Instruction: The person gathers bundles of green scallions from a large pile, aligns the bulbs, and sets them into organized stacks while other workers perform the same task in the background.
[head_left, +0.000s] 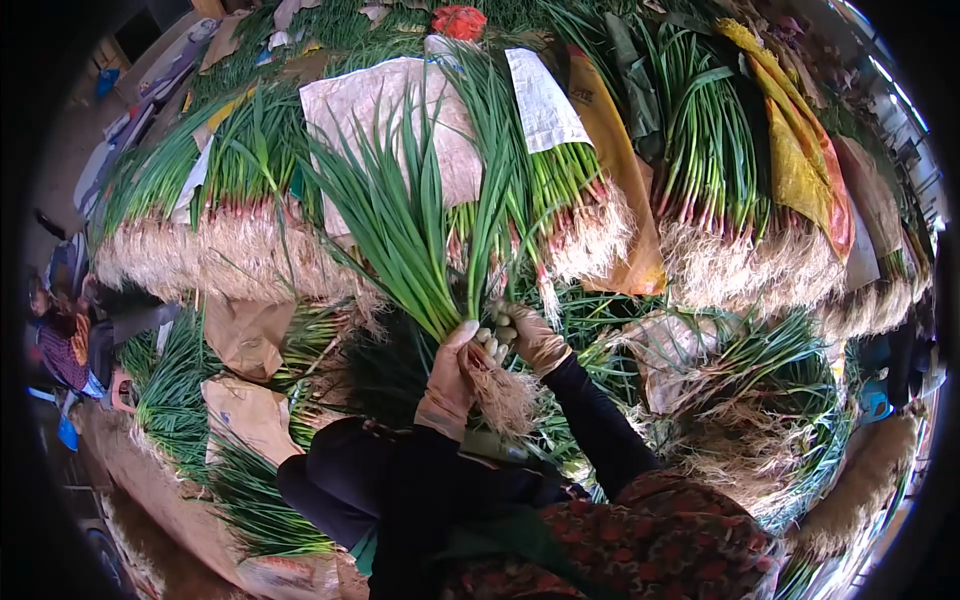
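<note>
A bunch of long green stalks (405,235) with pale roots stands fanned out in front of me. My left hand (452,375), in a light glove, is wrapped round its lower end, with the roots hanging beside the palm. Close on the right is my right hand (532,342), also gloved, its fingers bent against the white stalk bases. Several green stalks rise from between the two hands. Just beyond stand packed bundles with roots toward me, partly under a whitish sack (395,110).
Root-ended bundles (710,160) and a yellow sack (800,150) line the far side. Loose stalks lie left and right, with a brown sack (245,415) at left and a pale sack (670,355) at right. Another person (70,345) sits at far left.
</note>
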